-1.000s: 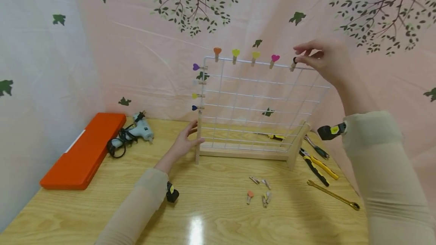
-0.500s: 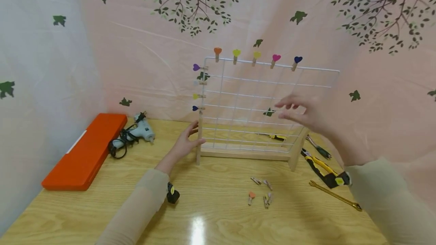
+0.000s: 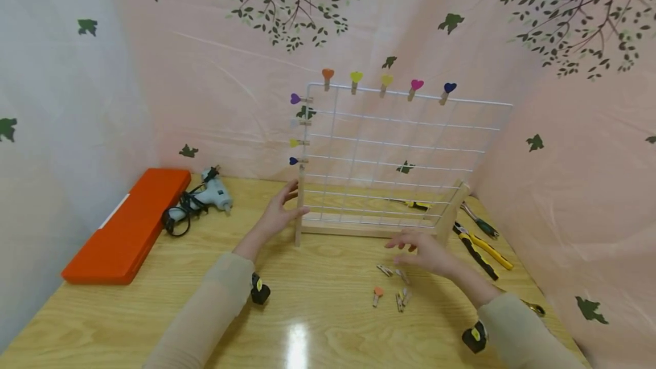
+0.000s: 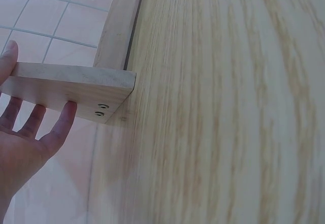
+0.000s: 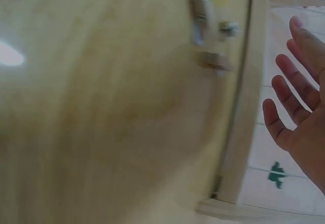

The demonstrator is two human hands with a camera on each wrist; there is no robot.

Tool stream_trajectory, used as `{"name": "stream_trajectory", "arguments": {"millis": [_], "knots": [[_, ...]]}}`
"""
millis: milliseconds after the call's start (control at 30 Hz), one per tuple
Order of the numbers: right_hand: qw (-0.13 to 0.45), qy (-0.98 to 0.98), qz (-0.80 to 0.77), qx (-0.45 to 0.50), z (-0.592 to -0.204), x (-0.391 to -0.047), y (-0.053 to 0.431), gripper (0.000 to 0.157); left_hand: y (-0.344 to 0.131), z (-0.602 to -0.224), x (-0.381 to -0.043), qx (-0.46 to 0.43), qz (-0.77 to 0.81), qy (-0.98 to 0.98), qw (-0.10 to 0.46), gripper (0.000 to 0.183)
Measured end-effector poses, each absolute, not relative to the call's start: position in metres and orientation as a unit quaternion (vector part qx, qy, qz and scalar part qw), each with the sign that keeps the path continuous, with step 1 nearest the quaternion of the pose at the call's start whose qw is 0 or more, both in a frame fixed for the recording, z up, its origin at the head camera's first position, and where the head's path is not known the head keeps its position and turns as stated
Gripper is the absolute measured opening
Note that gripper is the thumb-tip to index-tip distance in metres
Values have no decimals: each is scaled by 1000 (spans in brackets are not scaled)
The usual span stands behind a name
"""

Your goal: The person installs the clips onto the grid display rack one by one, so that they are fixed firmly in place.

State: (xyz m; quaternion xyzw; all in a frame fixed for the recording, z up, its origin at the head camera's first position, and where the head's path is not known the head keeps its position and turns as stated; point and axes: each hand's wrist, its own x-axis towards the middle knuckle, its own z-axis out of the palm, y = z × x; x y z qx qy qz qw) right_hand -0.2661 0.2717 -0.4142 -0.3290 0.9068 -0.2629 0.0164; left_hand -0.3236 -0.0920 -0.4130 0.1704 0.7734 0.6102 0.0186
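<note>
My left hand holds the left upright of a wooden stand, thumb on one face and fingertips against the other. A white wire grid rises from the stand. Heart-topped mini clothespins are clipped along its top edge, among them a dark blue one at the right end and a pink one. Several more sit down its left side. My right hand, fingers loosely spread and holding nothing, hovers above loose clothespins on the table, including an orange heart one and a plain-looking one.
On the left lie an orange case and a glue gun with its cord. Yellow-black pliers, a green-handled tool and a partly covered golden wrench lie at the right. Another yellow-handled tool shows behind the grid.
My right hand has let go of the dark blue clothespin on the top wire and come down toward the loose clothespins. The left hand stays on the stand.
</note>
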Motion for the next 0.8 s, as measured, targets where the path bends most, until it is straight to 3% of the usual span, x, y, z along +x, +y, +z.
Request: {"name": "stream_trajectory", "arguments": {"millis": [200, 500, 800], "knots": [[88, 898, -297, -313, -448, -271, 271, 27, -93, -433, -339, 176, 607, 775, 1, 79], [51, 896, -277, -343, -460, -274, 269, 8, -92, -436, -341, 173, 605, 777, -8, 79], [70, 903, -276, -323, -456, -273, 265, 7, -92, -440, -344, 174, 607, 775, -7, 79]]}}
